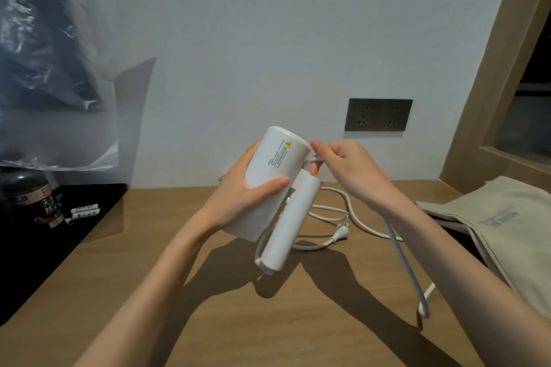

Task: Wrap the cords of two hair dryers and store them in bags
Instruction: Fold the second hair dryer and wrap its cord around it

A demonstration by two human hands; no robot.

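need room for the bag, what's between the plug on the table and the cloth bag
Head view: slack white cord crosses the wooden table between the plug and the beige cloth bag; the right forearm reaches over it.

White wall (268, 24), dark 2-socket outlet (378, 115), wooden desk (238, 322), window frame (489, 98)

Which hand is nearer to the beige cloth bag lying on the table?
The right. The right hand pinches the cord beside the hair dryer, left of the cloth bag and apart from it. The left hand grips the hair dryer, farther left.
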